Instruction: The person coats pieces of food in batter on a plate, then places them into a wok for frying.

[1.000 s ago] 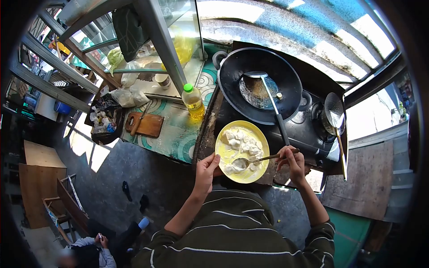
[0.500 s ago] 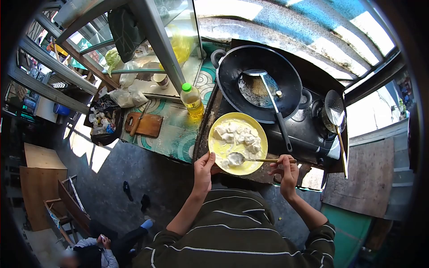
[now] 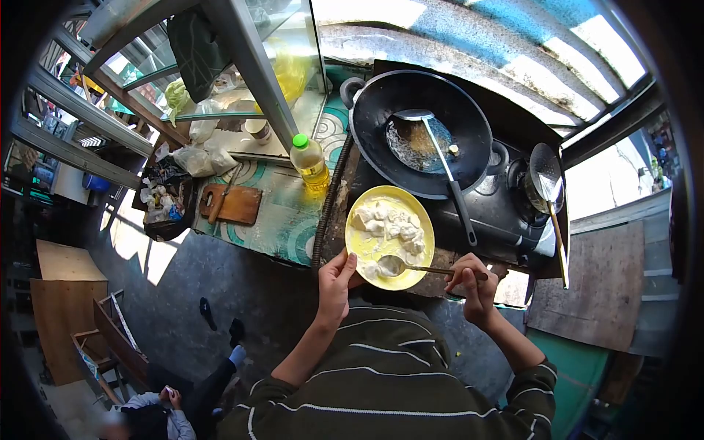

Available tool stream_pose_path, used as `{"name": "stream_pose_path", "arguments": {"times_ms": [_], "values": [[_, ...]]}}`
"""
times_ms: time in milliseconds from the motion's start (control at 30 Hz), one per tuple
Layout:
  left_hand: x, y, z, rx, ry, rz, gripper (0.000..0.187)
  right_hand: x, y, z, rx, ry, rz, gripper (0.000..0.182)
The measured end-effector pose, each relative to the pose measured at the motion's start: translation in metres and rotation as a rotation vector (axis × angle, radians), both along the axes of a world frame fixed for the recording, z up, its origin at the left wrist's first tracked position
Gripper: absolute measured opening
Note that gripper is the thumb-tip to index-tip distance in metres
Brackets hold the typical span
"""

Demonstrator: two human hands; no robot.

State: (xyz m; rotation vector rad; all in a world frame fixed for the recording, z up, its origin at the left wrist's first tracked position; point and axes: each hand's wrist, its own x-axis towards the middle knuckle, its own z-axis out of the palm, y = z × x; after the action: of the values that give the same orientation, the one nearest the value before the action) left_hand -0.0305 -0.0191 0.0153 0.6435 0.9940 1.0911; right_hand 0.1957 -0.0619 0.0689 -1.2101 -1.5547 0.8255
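My left hand (image 3: 336,287) grips the left rim of a yellow plate (image 3: 355,253), its thumb on top and the other fingers underneath. White, batter-coated pieces (image 3: 392,225) lie across the plate in a milky liquid. Closed around the handle of a metal spoon (image 3: 391,265) is my right hand (image 3: 473,284), just right of the plate. The spoon's bowl rests among the white coating at the plate's lower side. Beyond the plate, a black wok (image 3: 374,150) sits on the stove with oil and a small pale piece in it. A spatula (image 3: 444,158) leans inside the wok, its black handle over the near rim.
A skimmer (image 3: 544,165) lies over a second burner on the right. To the left are an oil bottle (image 3: 310,165), a cutting board (image 3: 242,205) with a knife, and a bag of waste (image 3: 165,209). Another person (image 3: 165,411) sits at lower left.
The spoon and my right hand have shifted slightly down and to the right, with the handle tilting lower at its end. The plate stays in my left hand.
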Motion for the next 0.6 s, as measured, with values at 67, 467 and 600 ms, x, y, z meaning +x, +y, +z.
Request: {"name": "stream_pose_path", "arguments": {"times_ms": [67,467,600], "values": [[-0.001,0.001,0.000,-0.003,-0.009,0.002,0.031,-0.001,-0.003,-0.009,-0.105,0.114,-0.042,0.026],[-0.004,0.004,0.006,-0.005,-0.050,-0.004,0.030,-0.011,-0.001,-0.040,-0.074,0.313,-0.054,0.028],[-0.006,0.004,0.010,-0.003,-0.088,-0.017,0.030,-0.010,0.008,-0.031,-0.271,0.558,-0.134,0.025]]}}
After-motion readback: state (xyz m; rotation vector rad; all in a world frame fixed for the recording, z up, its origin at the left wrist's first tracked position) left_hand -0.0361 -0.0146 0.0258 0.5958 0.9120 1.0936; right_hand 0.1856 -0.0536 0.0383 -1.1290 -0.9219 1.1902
